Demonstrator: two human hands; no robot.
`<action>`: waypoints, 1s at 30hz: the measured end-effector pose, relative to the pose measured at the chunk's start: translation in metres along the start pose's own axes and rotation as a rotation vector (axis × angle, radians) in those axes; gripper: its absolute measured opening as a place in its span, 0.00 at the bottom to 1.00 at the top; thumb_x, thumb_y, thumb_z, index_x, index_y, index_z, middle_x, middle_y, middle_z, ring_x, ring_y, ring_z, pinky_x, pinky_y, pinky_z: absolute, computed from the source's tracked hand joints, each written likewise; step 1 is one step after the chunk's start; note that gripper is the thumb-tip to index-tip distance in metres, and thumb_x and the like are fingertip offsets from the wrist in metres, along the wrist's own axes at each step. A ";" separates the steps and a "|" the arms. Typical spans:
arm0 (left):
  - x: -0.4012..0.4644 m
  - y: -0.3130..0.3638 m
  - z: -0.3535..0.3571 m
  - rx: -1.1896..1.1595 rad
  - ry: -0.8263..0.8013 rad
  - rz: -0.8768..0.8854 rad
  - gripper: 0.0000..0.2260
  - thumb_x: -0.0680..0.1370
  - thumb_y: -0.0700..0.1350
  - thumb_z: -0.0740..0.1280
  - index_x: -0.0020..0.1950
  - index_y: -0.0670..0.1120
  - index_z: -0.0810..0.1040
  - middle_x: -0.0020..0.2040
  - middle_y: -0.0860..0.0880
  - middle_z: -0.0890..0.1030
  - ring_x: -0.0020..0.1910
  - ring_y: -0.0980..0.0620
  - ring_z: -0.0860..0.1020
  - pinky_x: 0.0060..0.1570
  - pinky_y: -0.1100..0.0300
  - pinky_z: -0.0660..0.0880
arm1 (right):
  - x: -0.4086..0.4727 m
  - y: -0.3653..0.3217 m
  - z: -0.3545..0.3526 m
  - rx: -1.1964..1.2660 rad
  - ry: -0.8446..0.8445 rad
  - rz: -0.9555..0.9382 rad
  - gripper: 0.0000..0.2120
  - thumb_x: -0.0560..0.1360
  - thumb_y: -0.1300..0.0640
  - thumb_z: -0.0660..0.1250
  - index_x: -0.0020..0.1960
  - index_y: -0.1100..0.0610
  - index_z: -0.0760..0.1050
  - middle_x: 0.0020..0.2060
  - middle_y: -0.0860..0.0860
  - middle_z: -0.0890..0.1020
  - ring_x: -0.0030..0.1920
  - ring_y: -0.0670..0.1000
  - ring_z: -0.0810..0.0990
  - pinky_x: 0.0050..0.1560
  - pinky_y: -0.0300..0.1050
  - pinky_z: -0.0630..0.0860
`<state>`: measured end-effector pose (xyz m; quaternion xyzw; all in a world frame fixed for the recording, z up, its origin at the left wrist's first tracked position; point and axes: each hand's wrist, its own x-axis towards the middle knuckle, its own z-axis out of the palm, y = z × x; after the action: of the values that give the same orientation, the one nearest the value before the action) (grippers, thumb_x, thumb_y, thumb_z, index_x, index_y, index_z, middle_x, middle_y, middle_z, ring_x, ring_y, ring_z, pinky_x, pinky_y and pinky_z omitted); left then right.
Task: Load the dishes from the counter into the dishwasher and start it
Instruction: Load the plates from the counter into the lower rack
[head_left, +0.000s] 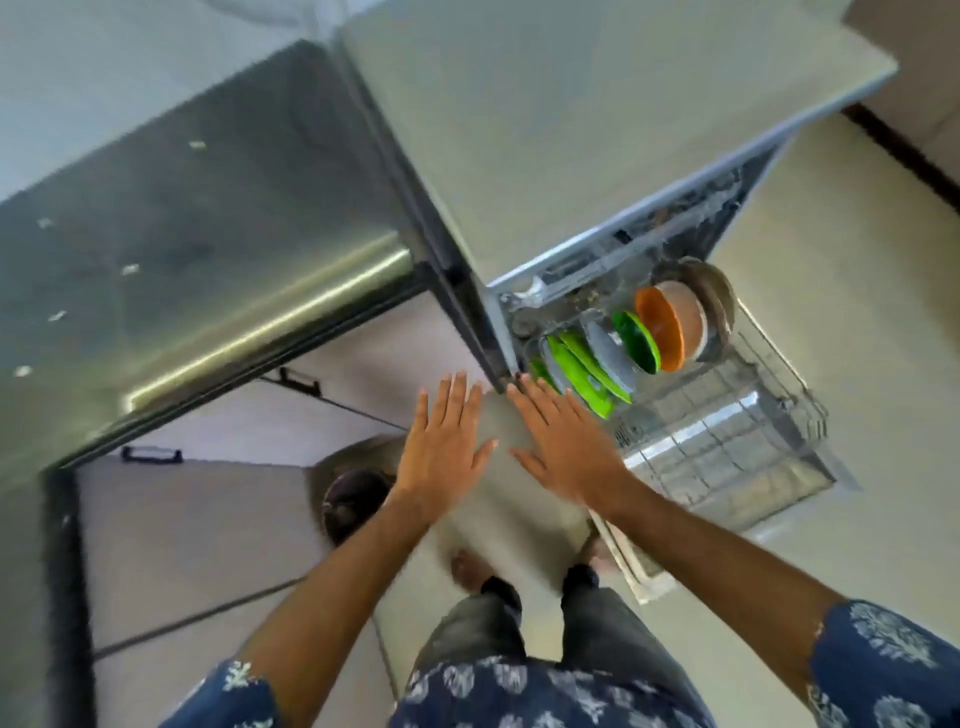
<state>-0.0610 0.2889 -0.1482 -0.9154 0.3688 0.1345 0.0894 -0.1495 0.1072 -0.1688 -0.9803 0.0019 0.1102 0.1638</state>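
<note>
The dishwasher (597, 156) stands open at the centre right, its wire rack (727, 436) pulled out over the lowered door (644, 566). In the rack stand green plates (582, 371), a grey plate (608, 353), a dark green plate (636, 340), an orange bowl (660, 327) and a metal bowl (719, 296). My left hand (441, 447) and my right hand (566, 441) are both held out flat, fingers straight, holding nothing, just left of the rack near the dishwasher's front corner.
A steel counter (182, 249) runs along the left with cabinet handles (150, 454) below it. A round dark bin (353, 499) stands on the tiled floor by my left forearm. My feet (467, 566) are beside the lowered door.
</note>
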 end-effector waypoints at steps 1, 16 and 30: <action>-0.019 -0.016 -0.008 -0.018 0.030 -0.053 0.34 0.83 0.60 0.55 0.82 0.42 0.51 0.82 0.39 0.51 0.81 0.40 0.50 0.78 0.40 0.46 | 0.003 -0.019 -0.014 -0.012 0.014 -0.050 0.37 0.80 0.38 0.54 0.82 0.55 0.46 0.81 0.54 0.50 0.80 0.55 0.50 0.78 0.57 0.53; -0.276 -0.274 -0.015 -0.146 0.275 -0.825 0.33 0.83 0.63 0.46 0.82 0.46 0.43 0.82 0.44 0.41 0.81 0.45 0.37 0.77 0.45 0.33 | 0.133 -0.341 -0.088 -0.268 0.061 -0.702 0.33 0.82 0.42 0.55 0.82 0.53 0.47 0.81 0.52 0.52 0.80 0.54 0.53 0.79 0.56 0.52; -0.375 -0.390 0.028 -0.278 0.319 -1.178 0.33 0.84 0.62 0.47 0.82 0.44 0.48 0.82 0.42 0.47 0.81 0.42 0.43 0.79 0.41 0.44 | 0.236 -0.544 -0.083 -0.344 0.022 -0.947 0.30 0.82 0.44 0.57 0.79 0.54 0.55 0.78 0.54 0.60 0.76 0.56 0.62 0.76 0.58 0.58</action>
<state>-0.0524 0.8181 -0.0323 -0.9769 -0.2099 -0.0288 -0.0277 0.1204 0.6028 0.0315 -0.8876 -0.4595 0.0123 0.0317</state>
